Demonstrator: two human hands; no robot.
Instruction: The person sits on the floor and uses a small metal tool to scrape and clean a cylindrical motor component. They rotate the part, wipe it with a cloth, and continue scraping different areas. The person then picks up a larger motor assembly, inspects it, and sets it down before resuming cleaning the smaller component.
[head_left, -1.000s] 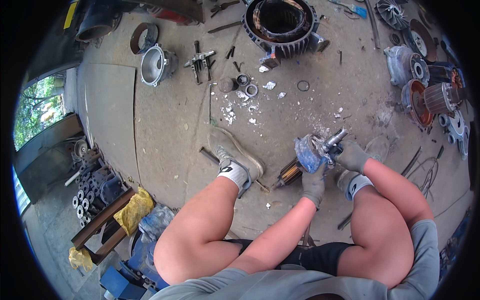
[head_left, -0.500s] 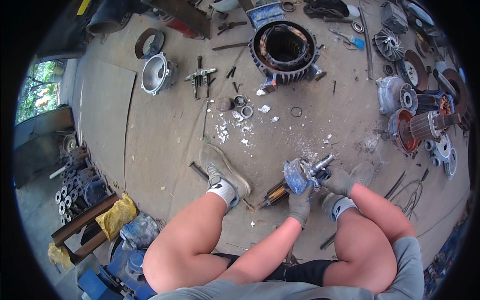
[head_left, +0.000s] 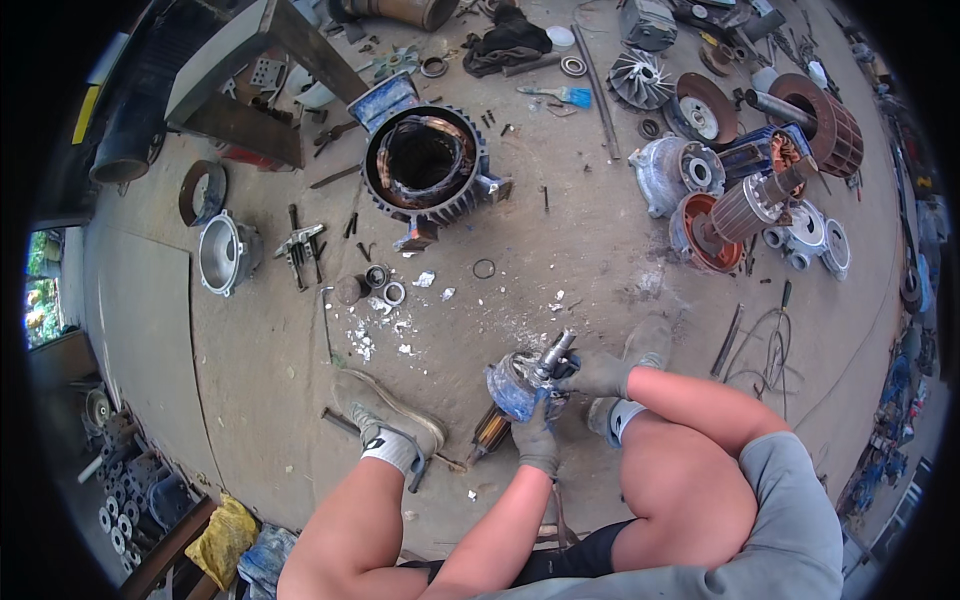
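Between my legs, a motor rotor point(head_left: 490, 432) stands tilted, with a scuffed blue end cover point(head_left: 513, 387) around its upper part and a bare steel shaft point(head_left: 557, 350) pointing up and right. My left hand point(head_left: 537, 441), in a grey work glove, is closed on the lower side of the end cover. My gloved right hand point(head_left: 602, 375) comes in from the right, fingers curled against the end cover beside the shaft; the fingertips are dark and partly hidden. Farther off, a ribbed motor housing point(head_left: 425, 165) with copper windings stands on the floor.
A bearing puller point(head_left: 298, 245), a silver end cover point(head_left: 228, 253) and bearing rings point(head_left: 394, 293) lie ahead to the left, near white crumbs. At the right are a second rotor point(head_left: 745, 208), a fan wheel point(head_left: 641, 80) and a cable loop point(head_left: 775, 350). A blue brush point(head_left: 570, 97) lies farther back.
The whole view has swung to the right, so the floor things appear farther left and lower. Both hands stay on the rotor and end cover, with nothing let go.
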